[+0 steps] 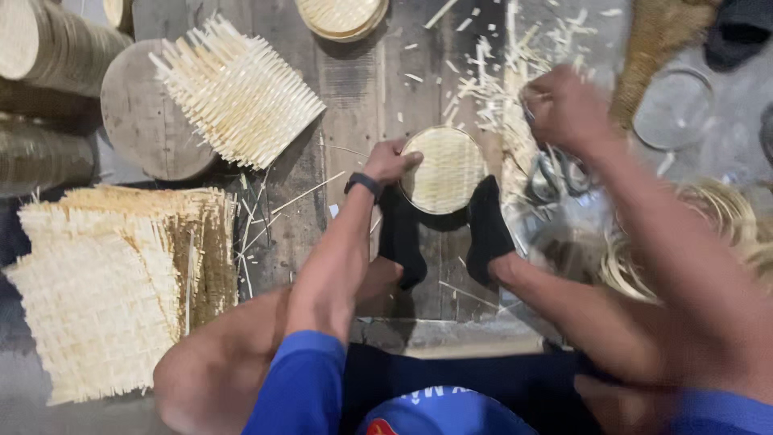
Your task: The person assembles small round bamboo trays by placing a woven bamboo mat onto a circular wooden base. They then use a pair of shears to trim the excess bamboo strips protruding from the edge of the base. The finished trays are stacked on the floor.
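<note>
Woven bamboo tray (pixel 444 169), round and pale, is lying on the wooden floor boards (pixel 354 97) near the centre of the view, and two feet in black socks (pixel 486 229) are pressing against its lower edge at 5 and 7 o'clock. At 9 o'clock of the tray the left hand (pixel 390 161) is gripping its rim with the fingers curled over the edge; a black wristband (pixel 363 184) is sitting on that wrist. At 2 o'clock the right hand (pixel 564 106) is hovering apart from the tray as a closed fist, blurred, so I cannot tell what it is clamping. Under this hand, scissors (pixel 555 173) are lying at 3 o'clock, and bamboo offcuts (pixel 491 89) are lying scattered at 1 o'clock. Farther out, a fanned stack of square woven mats (pixel 237 93) is resting at 10 o'clock on a round wooden board (pixel 141 121), another pile of mats (pixel 113 282) is sitting at 8 o'clock, and a finished round tray (pixel 341 16) is showing at 12 o'clock.
</note>
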